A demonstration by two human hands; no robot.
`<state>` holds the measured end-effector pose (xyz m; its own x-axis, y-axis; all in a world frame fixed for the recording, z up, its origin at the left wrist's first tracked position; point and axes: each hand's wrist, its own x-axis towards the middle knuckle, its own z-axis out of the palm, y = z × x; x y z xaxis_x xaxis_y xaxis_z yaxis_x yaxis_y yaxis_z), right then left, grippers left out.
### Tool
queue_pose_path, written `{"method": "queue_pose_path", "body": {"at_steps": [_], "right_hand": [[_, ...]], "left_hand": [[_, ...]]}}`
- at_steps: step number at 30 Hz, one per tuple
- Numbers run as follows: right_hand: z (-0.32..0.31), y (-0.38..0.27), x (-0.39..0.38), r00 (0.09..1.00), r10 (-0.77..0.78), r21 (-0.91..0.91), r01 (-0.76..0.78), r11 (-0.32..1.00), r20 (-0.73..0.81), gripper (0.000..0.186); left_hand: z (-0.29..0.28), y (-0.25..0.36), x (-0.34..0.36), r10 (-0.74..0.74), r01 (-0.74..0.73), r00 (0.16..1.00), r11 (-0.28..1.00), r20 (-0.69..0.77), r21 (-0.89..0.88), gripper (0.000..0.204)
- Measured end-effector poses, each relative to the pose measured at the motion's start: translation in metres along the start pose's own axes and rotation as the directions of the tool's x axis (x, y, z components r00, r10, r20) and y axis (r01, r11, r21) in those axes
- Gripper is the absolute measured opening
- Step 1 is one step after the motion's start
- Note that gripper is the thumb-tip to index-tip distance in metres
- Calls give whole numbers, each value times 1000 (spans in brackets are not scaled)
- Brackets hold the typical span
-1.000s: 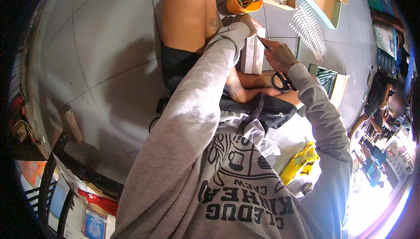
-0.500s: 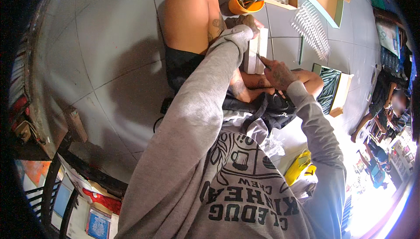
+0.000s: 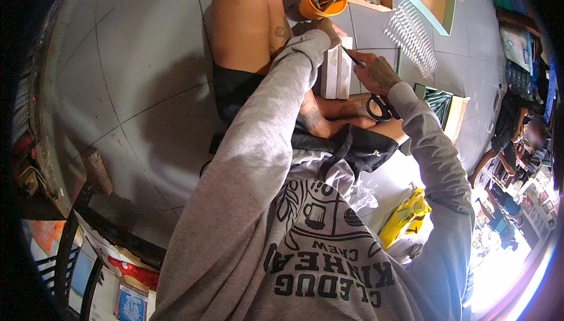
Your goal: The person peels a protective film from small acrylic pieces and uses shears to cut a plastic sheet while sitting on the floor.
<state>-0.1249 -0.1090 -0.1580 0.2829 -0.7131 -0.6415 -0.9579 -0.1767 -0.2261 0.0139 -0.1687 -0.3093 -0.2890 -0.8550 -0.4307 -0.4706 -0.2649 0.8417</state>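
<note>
"Across the grey tiled floor [image 3: 141, 45], what takes up most room?"

"An open green-sided box [image 3: 435, 4], toward the floor's upper right corner. Below it, rows of small white pieces [image 3: 411, 39] lie spread on the tiles."

"And the other boxes?"

"An open carton [image 3: 386, 1] holding clear pieces stands just left of the green-sided one. Nearer the person's right sleeve is a box of dark green sticks [image 3: 437, 103], open too."

"Where is the thing being worked on?"

"The long pale block [image 3: 336, 74], with a groove running along it, lies just beyond the folded lower leg, to the right of the raised knee. Its near end points at the person."

"How are the hands?"

"Apart, one on either side of the block's far half. The right hand [image 3: 376, 75] is closed around black-handled scissors [image 3: 385, 108], the loops sticking out below it and the narrow end aimed at the block's right edge; I can't tell whether it touches. The left hand [image 3: 324, 29] is bent over the far left corner, its fingers partly hidden, so I can't tell how it grips."

"Anything smaller?"

"An orange cup [image 3: 308, 8] of dark sticks, just past the left hand, and one loose green stick [image 3: 399, 61] on the tiles."
</note>
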Motion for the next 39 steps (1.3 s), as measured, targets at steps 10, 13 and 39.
{"method": "queue_pose_path", "body": {"at_steps": [10,13,39], "right_hand": [[36,15,2,999,-33,36,34,999,-28,56],[63,13,-12,989,-145,-18,145,989,-29,59],[22,4,-6,994,31,89,-21,996,-109,55]], "left_hand": [[3,7,2,-140,151,971,987,196,-44,46],[9,-48,17,159,-151,980,986,119,-69,45],[6,-14,15,-12,26,993,992,116,-122,40]]}}
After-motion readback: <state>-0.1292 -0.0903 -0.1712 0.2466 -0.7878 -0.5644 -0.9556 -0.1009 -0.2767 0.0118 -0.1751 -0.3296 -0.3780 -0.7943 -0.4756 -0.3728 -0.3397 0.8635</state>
